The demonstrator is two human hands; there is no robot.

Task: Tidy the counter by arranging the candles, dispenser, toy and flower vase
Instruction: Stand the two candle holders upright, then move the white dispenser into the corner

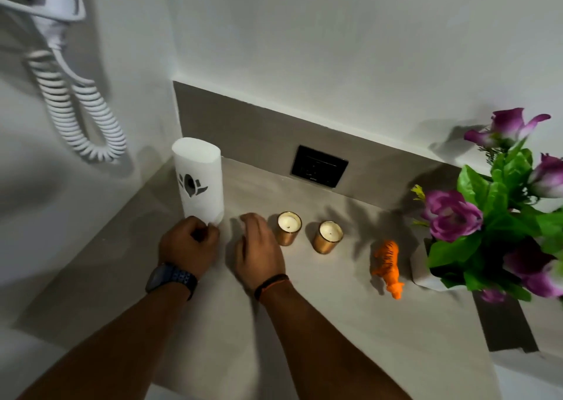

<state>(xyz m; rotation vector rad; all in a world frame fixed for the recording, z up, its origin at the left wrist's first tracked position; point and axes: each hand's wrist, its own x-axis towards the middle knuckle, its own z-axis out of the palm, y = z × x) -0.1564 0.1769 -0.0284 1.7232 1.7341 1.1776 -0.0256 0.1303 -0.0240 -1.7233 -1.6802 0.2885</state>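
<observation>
A tall white dispenser [199,183] with a black cut-out pattern stands upright at the counter's back left corner. My left hand [185,244] sits curled in a loose fist right in front of its base, knuckles touching the bottom edge. My right hand [259,247] hovers just right of the dispenser with fingers bent down and nothing in it. Two gold-cupped candles [288,227] [329,236] stand side by side to the right of that hand. Further right lies an orange tiger toy [388,264], then a white flower vase [422,268] holding purple flowers [499,210].
The grey counter [304,323] meets a low backsplash with a black socket plate [319,166]. A wall-mounted hair dryer's white coiled cord [82,116] hangs at the left. A dark rectangular patch [508,323] lies under the flowers at the right edge.
</observation>
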